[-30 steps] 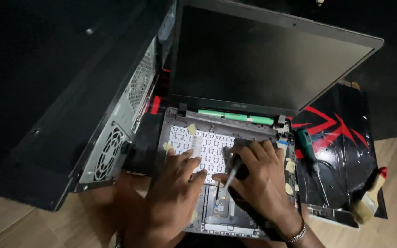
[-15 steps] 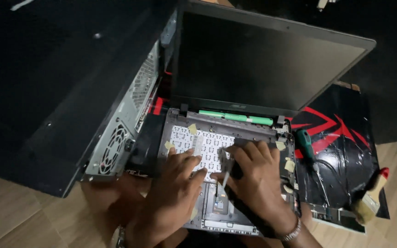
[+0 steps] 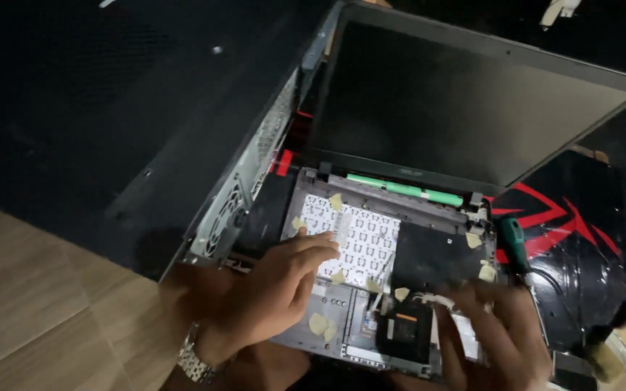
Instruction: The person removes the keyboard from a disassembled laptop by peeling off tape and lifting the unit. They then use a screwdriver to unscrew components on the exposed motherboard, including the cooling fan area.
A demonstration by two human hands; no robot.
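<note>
An opened laptop (image 3: 472, 101) lies in front of me, its dark screen tilted up and its top cover off. The white perforated keyboard plate (image 3: 362, 242) and a black sheet (image 3: 435, 255) are bare, with small yellow tape bits stuck on them. My left hand (image 3: 273, 293), a metal watch on its wrist, rests flat on the plate's left part, fingertips touching it, and holds nothing. My right hand (image 3: 505, 337) is blurred over the lower right corner of the base, fingers spread, with nothing seen in it. A dark square part (image 3: 403, 327) sits between the hands.
A black desktop computer case (image 3: 182, 145) lies against the laptop's left side. A green-handled screwdriver (image 3: 514, 245) lies on a black and red mat (image 3: 581, 239) at the right, with a red-handled brush (image 3: 621, 337) at its lower edge. Wooden flooring (image 3: 38, 304) shows at the left.
My right hand has slid from the middle of the base down to its lower right corner. The thin light piece it held near the middle is out of it. My left hand stays put.
</note>
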